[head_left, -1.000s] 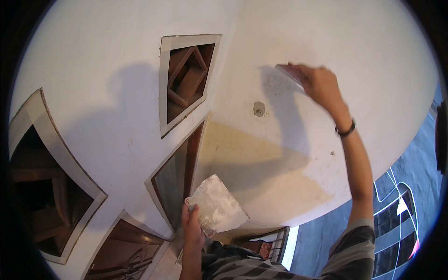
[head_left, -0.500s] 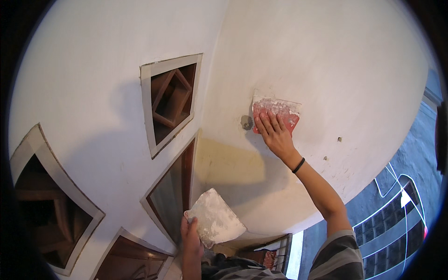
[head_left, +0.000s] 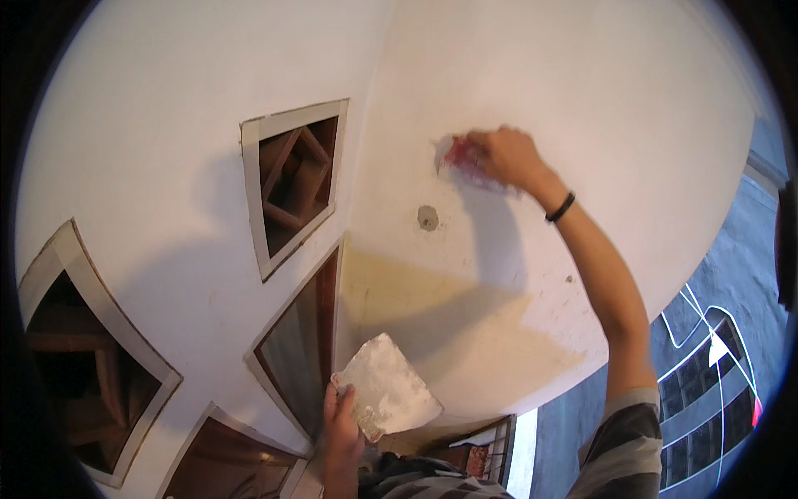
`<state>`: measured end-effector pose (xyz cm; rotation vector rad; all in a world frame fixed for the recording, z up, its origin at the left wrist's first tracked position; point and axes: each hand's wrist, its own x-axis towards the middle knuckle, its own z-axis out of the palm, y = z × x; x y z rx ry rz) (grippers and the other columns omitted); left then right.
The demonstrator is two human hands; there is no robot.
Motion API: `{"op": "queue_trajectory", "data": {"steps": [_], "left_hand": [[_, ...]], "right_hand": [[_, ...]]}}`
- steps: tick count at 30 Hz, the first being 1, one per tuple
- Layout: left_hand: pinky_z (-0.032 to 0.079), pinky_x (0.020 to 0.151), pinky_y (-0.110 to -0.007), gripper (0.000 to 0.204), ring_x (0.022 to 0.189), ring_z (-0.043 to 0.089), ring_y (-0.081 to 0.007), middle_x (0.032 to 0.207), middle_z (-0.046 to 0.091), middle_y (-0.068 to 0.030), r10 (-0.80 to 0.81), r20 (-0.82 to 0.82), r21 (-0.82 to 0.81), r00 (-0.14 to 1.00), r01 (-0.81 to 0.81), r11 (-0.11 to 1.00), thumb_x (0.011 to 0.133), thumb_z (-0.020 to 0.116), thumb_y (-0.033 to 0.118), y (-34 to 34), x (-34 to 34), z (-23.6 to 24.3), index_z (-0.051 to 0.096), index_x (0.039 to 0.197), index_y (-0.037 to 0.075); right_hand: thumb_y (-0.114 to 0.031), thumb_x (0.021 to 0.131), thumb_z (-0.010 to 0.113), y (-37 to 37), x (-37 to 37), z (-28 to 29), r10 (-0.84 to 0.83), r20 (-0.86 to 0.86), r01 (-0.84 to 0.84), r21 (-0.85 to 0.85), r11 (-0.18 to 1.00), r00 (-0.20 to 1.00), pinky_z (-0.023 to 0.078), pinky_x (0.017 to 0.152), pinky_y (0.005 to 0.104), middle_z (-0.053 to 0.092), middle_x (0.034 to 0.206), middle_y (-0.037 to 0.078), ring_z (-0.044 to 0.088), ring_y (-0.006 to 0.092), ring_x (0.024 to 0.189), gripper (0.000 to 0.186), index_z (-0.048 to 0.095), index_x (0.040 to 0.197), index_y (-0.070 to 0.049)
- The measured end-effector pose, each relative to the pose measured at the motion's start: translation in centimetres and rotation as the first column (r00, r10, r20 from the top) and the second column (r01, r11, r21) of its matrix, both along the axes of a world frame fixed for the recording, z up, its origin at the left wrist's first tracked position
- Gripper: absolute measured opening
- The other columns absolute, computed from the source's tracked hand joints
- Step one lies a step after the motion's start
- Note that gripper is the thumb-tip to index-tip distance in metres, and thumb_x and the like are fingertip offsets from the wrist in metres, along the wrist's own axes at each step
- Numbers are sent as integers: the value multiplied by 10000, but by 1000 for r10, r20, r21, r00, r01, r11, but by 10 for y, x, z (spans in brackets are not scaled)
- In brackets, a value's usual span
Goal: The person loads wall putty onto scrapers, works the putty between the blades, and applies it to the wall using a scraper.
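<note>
Up on the white wall (head_left: 598, 108), my right hand (head_left: 517, 160) grips a red putty spreader (head_left: 462, 155) caked with whitish filler. The spreader is tilted, slightly blurred, and its edge is at the wall surface; my fingers partly hide it. Below it, a round grey patch (head_left: 427, 218) shows in the wall. Low in the middle, my left hand (head_left: 342, 428) is closed on the edge of a flat squarish plate (head_left: 387, 389) smeared with white putty, held in front of the wall.
Wood-framed openings with pale borders, one small (head_left: 293, 179) and one large (head_left: 91, 374), sit in the left wall. A yellowish unpainted area (head_left: 399, 287) covers the lower wall. White cable (head_left: 694, 303) hangs at the right, over a grey-blue surface.
My right hand has moved up the wall and turned, so the spreader, earlier flat against the wall beside the grey patch, is now tilted above it. My left hand and plate stay nearly still.
</note>
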<state>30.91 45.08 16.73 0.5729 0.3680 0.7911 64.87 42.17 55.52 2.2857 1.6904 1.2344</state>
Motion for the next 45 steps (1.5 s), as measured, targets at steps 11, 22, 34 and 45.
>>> {"op": "queue_trajectory", "data": {"steps": [11,22,34,45], "left_hand": [[556,956,-374,338,1122,660,-239,1267,641,-138,31,6,30,999,-32,999,1050,533,102,8,-9,-10,483,1373,13],[554,975,-403,352,1152,656,-252,1286,634,-141,84,-132,15,988,-83,996,1040,515,75,2,-13,19,476,1384,5],[523,996,-349,404,1171,635,-209,1310,627,-119,68,-162,169,984,-40,985,1045,537,94,18,11,31,465,1429,-10],[547,843,-264,365,966,667,-113,1125,694,-84,-443,-256,291,859,506,812,1049,570,139,-19,117,85,531,1372,-28]], "right_hand": [[-148,886,620,-13,-32,-101,93,451,-210,218,953,888,466,993,524,659,1252,155,634,319,1129,453,625,1324,-31],[-191,920,577,-3,35,-205,-4,349,-42,124,991,937,392,1127,587,539,1454,211,532,414,1308,579,509,1458,12],[-175,960,681,-147,-80,-137,494,-750,77,580,811,441,488,625,235,717,832,3,621,59,730,197,695,1069,-11],[-409,1021,638,-169,-70,-297,734,-580,478,563,674,-352,368,548,220,560,742,-74,453,35,586,337,641,894,-97]]}}
